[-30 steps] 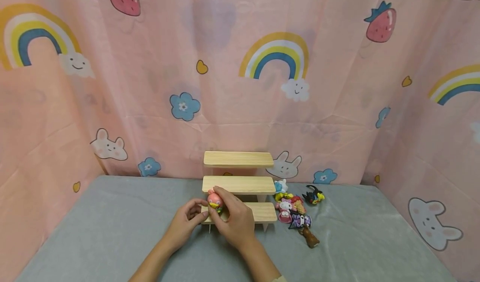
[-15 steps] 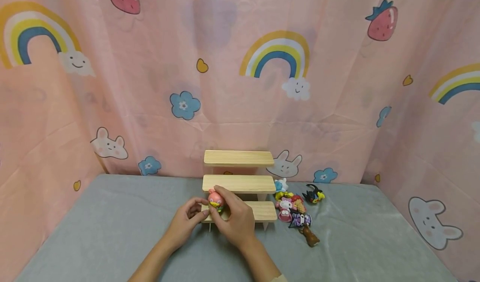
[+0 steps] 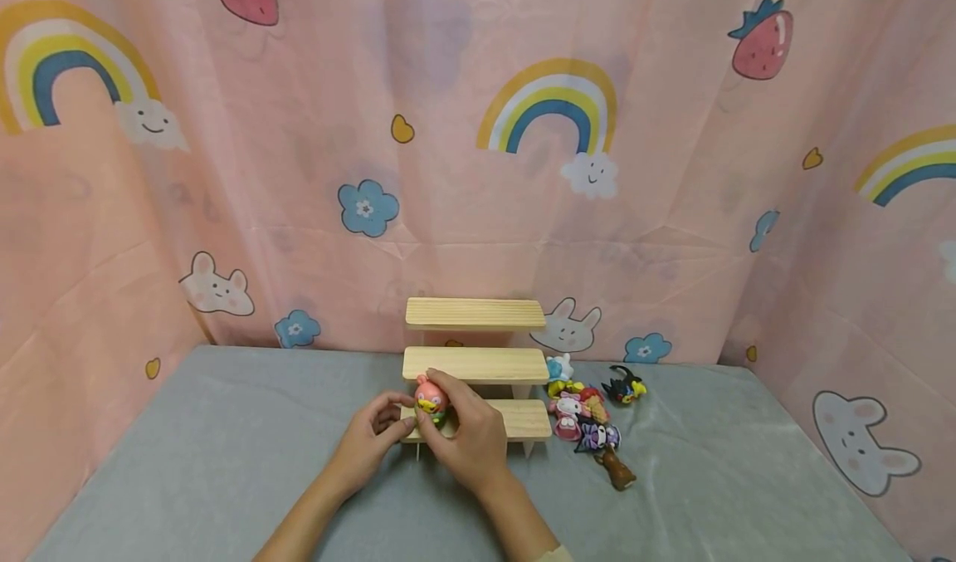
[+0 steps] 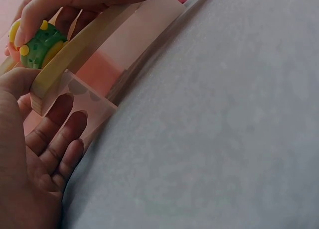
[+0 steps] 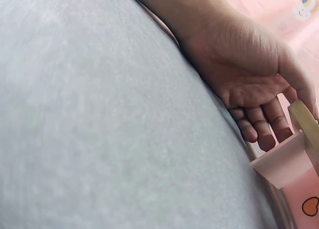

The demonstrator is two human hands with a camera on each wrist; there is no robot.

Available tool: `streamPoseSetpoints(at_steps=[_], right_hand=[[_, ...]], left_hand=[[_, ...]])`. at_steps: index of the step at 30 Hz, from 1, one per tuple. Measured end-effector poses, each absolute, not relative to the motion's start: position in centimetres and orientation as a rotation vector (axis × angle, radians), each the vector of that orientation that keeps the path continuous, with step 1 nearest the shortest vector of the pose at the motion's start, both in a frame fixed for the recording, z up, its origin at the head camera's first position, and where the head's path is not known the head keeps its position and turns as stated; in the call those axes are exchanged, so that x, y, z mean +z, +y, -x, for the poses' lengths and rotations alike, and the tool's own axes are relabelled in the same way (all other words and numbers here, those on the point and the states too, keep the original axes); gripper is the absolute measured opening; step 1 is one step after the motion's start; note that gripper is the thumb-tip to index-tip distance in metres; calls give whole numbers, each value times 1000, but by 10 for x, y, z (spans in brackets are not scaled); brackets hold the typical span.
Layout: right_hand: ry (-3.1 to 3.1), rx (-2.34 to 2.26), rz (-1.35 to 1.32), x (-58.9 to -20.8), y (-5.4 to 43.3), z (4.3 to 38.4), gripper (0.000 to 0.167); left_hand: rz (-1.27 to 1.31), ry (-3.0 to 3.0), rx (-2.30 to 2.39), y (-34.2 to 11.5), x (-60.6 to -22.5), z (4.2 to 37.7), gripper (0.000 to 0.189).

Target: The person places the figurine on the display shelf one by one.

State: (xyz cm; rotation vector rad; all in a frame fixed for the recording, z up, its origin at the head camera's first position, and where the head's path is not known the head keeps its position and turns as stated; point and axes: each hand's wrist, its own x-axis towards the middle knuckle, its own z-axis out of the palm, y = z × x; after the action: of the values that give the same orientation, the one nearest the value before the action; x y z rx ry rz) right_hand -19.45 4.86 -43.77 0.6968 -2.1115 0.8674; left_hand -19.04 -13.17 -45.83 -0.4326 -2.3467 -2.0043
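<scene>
A three-tier wooden display shelf (image 3: pixel 475 364) stands on the grey cloth. On the left part of its lowest board, my right hand (image 3: pixel 466 437) pinches a small toy figurine (image 3: pixel 430 398) with a pink head and yellow beak between thumb and fingers. The left wrist view shows the figurine's green body (image 4: pixel 44 44) with yellow knobs, right at the board. My left hand (image 3: pixel 368 439) holds the left end of that board, thumb at its edge, the other fingers beneath it beside a clear support (image 4: pixel 92 97). The right wrist view shows this left hand (image 5: pixel 249 84) from its palm side.
Right of the shelf lies a pile of several toy figurines (image 3: pixel 569 408), with a brown figurine (image 3: pixel 616 469) at its near end. A black and yellow figurine (image 3: pixel 626 386) lies a little apart. Behind the shelf hangs a pink curtain (image 3: pixel 463 230) with printed rainbows and strawberries.
The figurine in my right hand has turned slightly, its face now more toward the front, and shifted a touch to the right. My left hand keeps its place at the board's end.
</scene>
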Motion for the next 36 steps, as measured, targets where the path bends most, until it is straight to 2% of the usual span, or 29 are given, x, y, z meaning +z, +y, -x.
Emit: streamPoseSetpoints(at_steps=[14, 36], right_hand=[[-2131, 863, -703, -436, 49, 193, 46], [-2150, 848, -712, -436, 50, 193, 49]], left_hand=[[434, -2346, -1993, -131, -457, 191, 27], [431, -2344, -1988, -131, -458, 191, 26]])
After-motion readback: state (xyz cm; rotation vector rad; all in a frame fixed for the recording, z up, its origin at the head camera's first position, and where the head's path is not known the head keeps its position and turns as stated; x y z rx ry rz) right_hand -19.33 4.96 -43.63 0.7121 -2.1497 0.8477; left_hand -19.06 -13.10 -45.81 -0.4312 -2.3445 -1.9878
